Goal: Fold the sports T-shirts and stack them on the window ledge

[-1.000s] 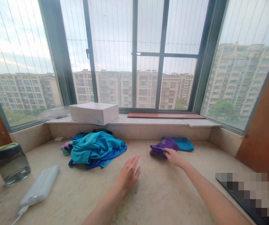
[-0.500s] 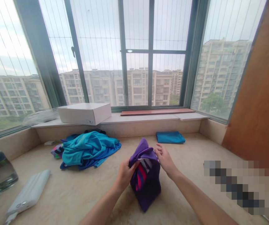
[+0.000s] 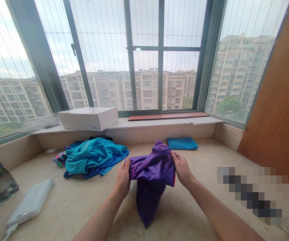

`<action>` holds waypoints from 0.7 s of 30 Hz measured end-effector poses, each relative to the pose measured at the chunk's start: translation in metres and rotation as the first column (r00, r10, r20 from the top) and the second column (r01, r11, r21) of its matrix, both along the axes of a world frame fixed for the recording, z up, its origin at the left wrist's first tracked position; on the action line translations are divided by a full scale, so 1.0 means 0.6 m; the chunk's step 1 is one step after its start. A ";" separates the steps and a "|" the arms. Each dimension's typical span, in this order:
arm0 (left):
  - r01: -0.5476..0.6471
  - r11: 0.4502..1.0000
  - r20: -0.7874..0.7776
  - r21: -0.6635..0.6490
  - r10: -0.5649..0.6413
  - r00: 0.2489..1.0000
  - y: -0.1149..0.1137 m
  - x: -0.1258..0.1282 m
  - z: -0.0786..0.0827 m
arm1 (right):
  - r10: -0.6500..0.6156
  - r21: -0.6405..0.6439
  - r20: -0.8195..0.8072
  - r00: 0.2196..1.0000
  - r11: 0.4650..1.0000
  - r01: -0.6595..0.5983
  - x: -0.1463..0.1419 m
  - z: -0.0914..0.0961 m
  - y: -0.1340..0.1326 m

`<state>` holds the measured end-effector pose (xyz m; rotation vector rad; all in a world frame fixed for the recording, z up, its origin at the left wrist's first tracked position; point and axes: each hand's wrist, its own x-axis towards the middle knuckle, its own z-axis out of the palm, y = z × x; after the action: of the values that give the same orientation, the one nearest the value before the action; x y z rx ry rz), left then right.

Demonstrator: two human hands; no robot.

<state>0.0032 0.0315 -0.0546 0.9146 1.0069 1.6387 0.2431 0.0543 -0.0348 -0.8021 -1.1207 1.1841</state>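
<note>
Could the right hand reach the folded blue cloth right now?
Probably yes: the folded blue cloth lies just beyond the right hand, nothing between, though that hand grips the purple garment.

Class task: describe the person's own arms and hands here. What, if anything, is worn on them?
Both the left hand and right hand are bare: no gloves, rings or watch show. The left forearm and right forearm are uncovered too, with no sleeve in view.

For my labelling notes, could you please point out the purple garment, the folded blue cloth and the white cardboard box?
purple fabric garment [image 3: 151,182]: head view, middle of the hanging fabric.
folded blue cloth [image 3: 182,143]: head view, centre of its top.
white cardboard box [image 3: 80,121]: head view, its front side.
</note>
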 end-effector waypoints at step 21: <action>0.401 0.899 -0.789 0.177 -0.114 0.604 -0.016 0.015 -0.027 | 0.201 -0.104 -0.294 0.934 0.965 -0.241 0.024 0.018 -0.020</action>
<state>0.0124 0.0221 -0.0709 2.0207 1.0611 1.1584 0.2577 0.0423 -0.0240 -0.5970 -0.9159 1.5283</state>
